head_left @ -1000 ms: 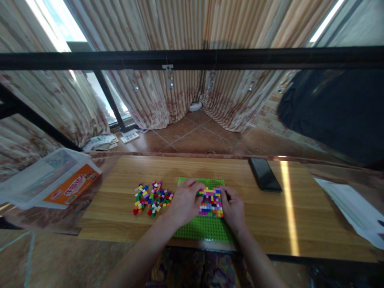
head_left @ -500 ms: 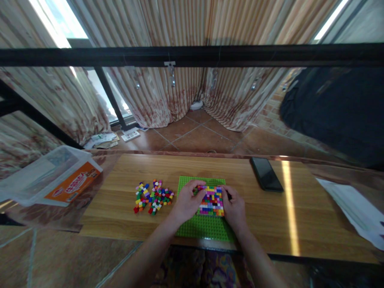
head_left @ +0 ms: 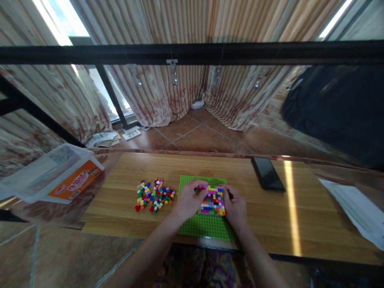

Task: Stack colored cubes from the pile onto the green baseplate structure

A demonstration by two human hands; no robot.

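A green studded baseplate lies on the wooden table in front of me. On its far half sits a patch of small multicoloured bricks pressed together. My left hand rests on the patch's left edge, fingers curled over its far corner. My right hand rests against the patch's right edge. Whether either hand pinches a single brick is hidden by the fingers. A loose pile of small coloured bricks lies left of the baseplate.
A black phone lies at the table's far right. A clear plastic box with an orange label sits off the left end. White paper lies at the right. A black bar crosses the view above.
Both hands stay on the brick patch; my left fingers have shifted slightly along its far edge. The camera has tilted a little.
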